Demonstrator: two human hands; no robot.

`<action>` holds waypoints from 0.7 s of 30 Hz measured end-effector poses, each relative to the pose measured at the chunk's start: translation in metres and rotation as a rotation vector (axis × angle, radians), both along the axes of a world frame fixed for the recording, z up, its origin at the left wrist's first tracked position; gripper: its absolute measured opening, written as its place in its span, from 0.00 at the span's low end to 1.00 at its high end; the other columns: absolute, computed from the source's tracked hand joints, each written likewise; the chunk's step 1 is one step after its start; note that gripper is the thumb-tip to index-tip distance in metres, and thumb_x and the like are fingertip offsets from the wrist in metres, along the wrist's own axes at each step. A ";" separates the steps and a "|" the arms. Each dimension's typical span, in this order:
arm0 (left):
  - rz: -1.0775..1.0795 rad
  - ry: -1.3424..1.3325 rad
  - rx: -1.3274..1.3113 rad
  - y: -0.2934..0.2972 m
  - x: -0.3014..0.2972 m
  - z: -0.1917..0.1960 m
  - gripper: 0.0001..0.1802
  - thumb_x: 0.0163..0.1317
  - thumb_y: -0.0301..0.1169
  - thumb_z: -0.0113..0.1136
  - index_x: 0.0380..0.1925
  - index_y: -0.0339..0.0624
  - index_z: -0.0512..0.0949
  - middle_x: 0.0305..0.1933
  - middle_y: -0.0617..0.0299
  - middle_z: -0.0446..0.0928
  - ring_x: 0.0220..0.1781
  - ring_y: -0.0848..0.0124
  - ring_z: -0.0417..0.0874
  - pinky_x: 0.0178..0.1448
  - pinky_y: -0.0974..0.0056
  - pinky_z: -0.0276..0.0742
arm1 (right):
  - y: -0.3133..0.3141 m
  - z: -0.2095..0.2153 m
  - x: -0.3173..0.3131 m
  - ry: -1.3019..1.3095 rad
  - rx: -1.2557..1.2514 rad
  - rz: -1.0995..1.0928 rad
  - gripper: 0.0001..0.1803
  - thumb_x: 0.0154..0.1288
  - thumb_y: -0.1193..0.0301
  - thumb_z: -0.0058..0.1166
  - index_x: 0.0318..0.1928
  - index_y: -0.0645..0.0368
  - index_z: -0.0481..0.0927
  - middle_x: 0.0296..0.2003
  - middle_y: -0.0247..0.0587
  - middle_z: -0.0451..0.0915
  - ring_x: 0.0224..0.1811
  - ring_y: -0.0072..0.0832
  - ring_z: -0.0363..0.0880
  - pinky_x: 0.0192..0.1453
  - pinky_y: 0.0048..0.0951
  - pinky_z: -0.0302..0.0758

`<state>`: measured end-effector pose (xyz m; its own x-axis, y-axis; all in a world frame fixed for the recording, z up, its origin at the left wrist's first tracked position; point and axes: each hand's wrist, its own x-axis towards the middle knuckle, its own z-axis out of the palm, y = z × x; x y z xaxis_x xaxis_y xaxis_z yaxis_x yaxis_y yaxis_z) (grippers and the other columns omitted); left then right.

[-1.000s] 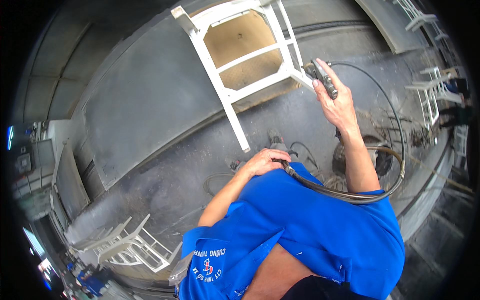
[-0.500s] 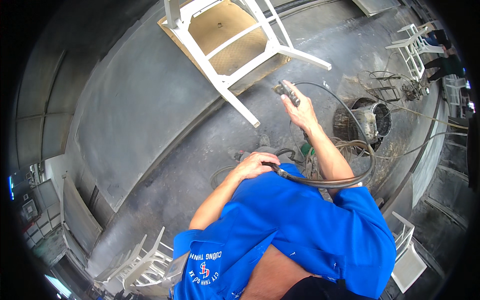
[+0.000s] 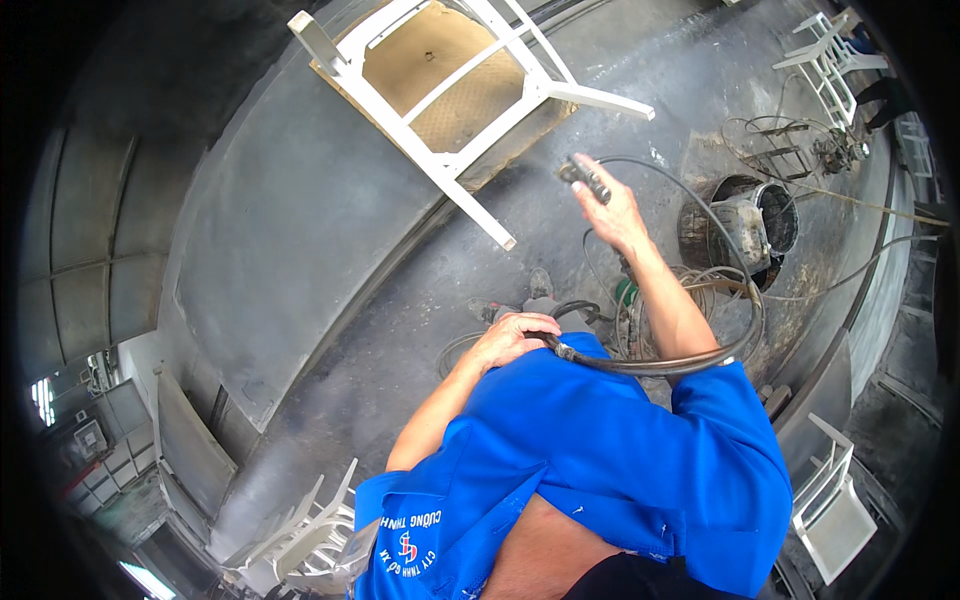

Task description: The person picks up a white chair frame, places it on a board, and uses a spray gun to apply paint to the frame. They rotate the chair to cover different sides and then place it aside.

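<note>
My right hand (image 3: 615,215) is raised in front of me, its fingers wrapped round a dark spray gun (image 3: 590,183). The gun's nozzle end points toward a white wooden chair frame (image 3: 468,208), apart from it. Close to my waist, my left hand (image 3: 512,338) is closed on a thick black hose (image 3: 650,368). This hose loops out to the right, and a thinner line curves up to the gun. The chair frame lies tipped over on a brown board (image 3: 425,45), legs sticking out toward me.
A paint-crusted drum (image 3: 705,235) stands on the right, with coiled hoses (image 3: 700,300) beside it. White chairs (image 3: 835,510) are at lower right, with more at lower left (image 3: 310,530) and upper right (image 3: 825,75). A person's dark-clad leg (image 3: 885,100) shows at far right. Grey panels (image 3: 260,250) line the left.
The view has shifted slightly, bringing more of the frame's upper left leg into sight. My right hand with the spray gun is a little farther right. Pale haze shows at lower left.
</note>
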<state>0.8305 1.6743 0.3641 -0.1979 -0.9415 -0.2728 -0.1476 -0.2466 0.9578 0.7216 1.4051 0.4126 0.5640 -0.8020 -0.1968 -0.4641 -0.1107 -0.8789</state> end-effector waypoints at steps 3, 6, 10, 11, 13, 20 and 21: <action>-0.011 0.002 0.033 -0.002 -0.005 -0.002 0.20 0.58 0.24 0.68 0.53 0.48 0.85 0.61 0.59 0.83 0.63 0.59 0.83 0.69 0.56 0.78 | 0.016 -0.009 -0.004 -0.046 0.126 0.085 0.28 0.72 0.62 0.61 0.71 0.47 0.76 0.48 0.48 0.88 0.49 0.32 0.86 0.57 0.32 0.78; -0.004 0.005 0.030 -0.003 -0.008 -0.001 0.20 0.59 0.24 0.68 0.52 0.48 0.85 0.61 0.59 0.83 0.63 0.59 0.84 0.68 0.56 0.78 | 0.011 -0.015 -0.003 -0.028 0.011 0.024 0.27 0.73 0.63 0.60 0.71 0.47 0.75 0.49 0.48 0.88 0.51 0.32 0.86 0.60 0.33 0.77; 0.002 -0.066 0.001 -0.002 -0.008 0.003 0.19 0.60 0.25 0.67 0.52 0.48 0.85 0.61 0.59 0.84 0.61 0.59 0.85 0.66 0.57 0.79 | -0.015 -0.012 -0.003 -0.055 -0.229 -0.196 0.27 0.73 0.64 0.59 0.70 0.47 0.75 0.48 0.47 0.89 0.49 0.34 0.89 0.55 0.33 0.81; 0.010 -0.048 0.011 -0.002 -0.007 0.004 0.19 0.60 0.25 0.67 0.53 0.47 0.85 0.61 0.59 0.84 0.61 0.59 0.85 0.66 0.57 0.79 | -0.021 -0.009 -0.006 -0.023 -0.190 -0.217 0.27 0.73 0.64 0.59 0.70 0.47 0.75 0.48 0.47 0.89 0.49 0.34 0.89 0.55 0.33 0.81; 0.020 -0.050 0.032 -0.003 -0.003 0.005 0.19 0.60 0.25 0.66 0.53 0.47 0.85 0.60 0.59 0.84 0.60 0.59 0.85 0.65 0.57 0.79 | -0.027 -0.003 -0.010 -0.002 -0.123 -0.222 0.27 0.73 0.63 0.60 0.70 0.46 0.75 0.50 0.49 0.88 0.52 0.34 0.88 0.57 0.33 0.80; -0.110 -0.052 -0.068 -0.004 0.029 -0.004 0.19 0.59 0.24 0.66 0.52 0.45 0.85 0.59 0.58 0.84 0.60 0.58 0.85 0.64 0.57 0.80 | 0.017 -0.007 0.001 0.006 0.042 0.007 0.27 0.73 0.62 0.60 0.70 0.48 0.75 0.55 0.52 0.86 0.62 0.38 0.84 0.64 0.34 0.76; -0.122 -0.045 -0.073 -0.001 0.036 -0.006 0.19 0.58 0.24 0.67 0.52 0.44 0.85 0.59 0.58 0.84 0.59 0.58 0.85 0.64 0.57 0.80 | 0.023 -0.009 0.006 -0.020 -0.033 -0.048 0.27 0.72 0.62 0.60 0.70 0.48 0.75 0.54 0.52 0.86 0.61 0.38 0.84 0.64 0.34 0.76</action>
